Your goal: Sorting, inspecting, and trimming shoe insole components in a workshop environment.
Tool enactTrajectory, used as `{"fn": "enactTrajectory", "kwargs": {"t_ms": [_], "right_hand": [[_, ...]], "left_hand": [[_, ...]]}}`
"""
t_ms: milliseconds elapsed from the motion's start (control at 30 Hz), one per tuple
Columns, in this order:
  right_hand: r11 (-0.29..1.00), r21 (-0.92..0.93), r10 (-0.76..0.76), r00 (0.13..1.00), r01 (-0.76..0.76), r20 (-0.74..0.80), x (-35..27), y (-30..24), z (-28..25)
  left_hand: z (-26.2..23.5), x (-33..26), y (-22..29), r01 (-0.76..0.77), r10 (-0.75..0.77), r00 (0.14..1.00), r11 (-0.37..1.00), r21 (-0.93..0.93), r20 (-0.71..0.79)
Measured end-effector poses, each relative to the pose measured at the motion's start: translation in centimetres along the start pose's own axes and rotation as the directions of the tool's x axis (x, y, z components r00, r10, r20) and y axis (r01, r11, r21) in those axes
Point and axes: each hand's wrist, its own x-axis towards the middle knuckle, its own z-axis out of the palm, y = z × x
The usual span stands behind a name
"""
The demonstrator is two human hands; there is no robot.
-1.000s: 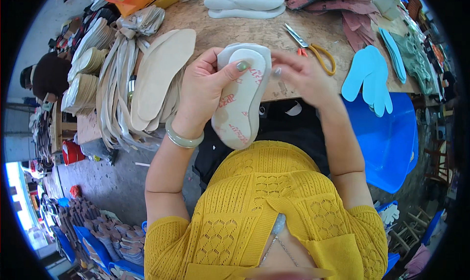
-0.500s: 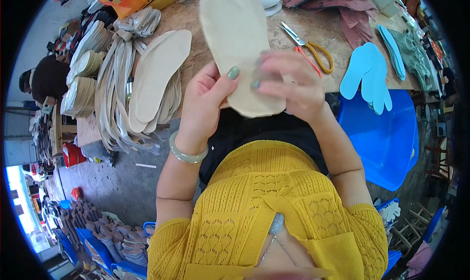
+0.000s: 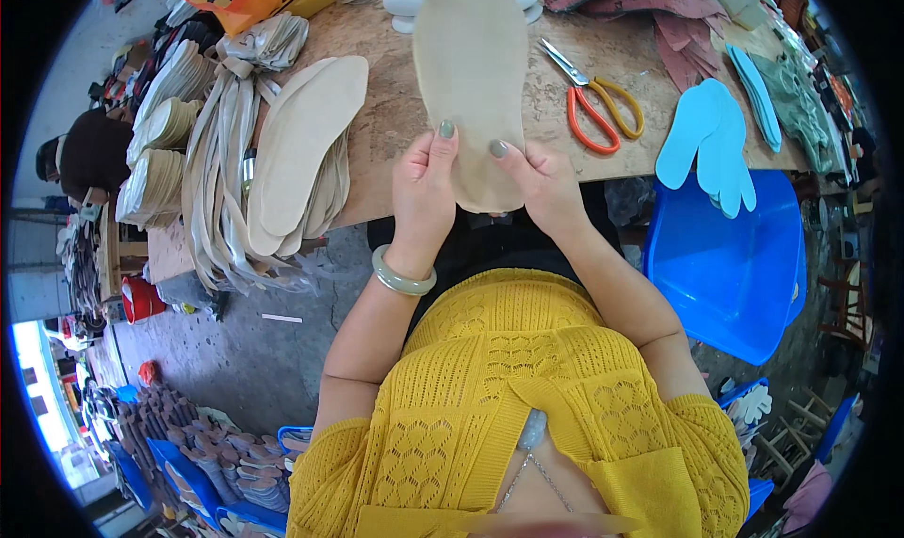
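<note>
A beige shoe insole (image 3: 471, 67) is held up lengthwise over the wooden workbench (image 3: 395, 114), its plain side facing me. My left hand (image 3: 424, 194) grips its near end from the left, thumb on top. My right hand (image 3: 541, 190) grips the same end from the right, thumb pressed on the surface. A pale green bangle (image 3: 403, 276) circles my left wrist.
A stack of beige insoles (image 3: 301, 143) and bundled strips (image 3: 221, 161) lie to the left. Orange-handled scissors (image 3: 598, 100) rest to the right, by light blue insoles (image 3: 711, 133). A blue plastic tub (image 3: 734, 265) stands lower right. Dark red pieces (image 3: 659, 11) lie far back.
The insole was turned from its printed white side to its plain beige side and lifted forward, away from me, over the bench. Both hands slid to its near end.
</note>
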Motion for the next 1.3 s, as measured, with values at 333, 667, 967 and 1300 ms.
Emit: {"fn": "enactTrajectory", "kwargs": {"t_ms": [333,667,967,1300], "right_hand": [[0.977,-0.211,0.030,0.945,0.041,0.324,-3.3,2.5,-1.6],[0.060,-0.986,-0.116,0.983,0.152,0.145,-7.3,11.9,-12.3],[0.433,-0.876,0.008,0.971,0.212,0.238,-3.8,13.2,-6.8],[0.869,-0.494,0.042,0.993,0.019,0.111,2.4,-3.0,-5.7]], "left_hand": [[-5.3,-1.0,3.5,-0.303,0.462,0.885,0.495,0.815,0.048],[-15.4,-0.3,9.8,-0.063,0.474,0.849,-0.346,0.936,0.232],[-12.4,2.4,6.1,-0.171,0.300,0.908,-0.375,0.911,0.293],[-8.1,1.7,4.8,-0.287,0.417,0.837,-0.215,0.934,0.353]]}}
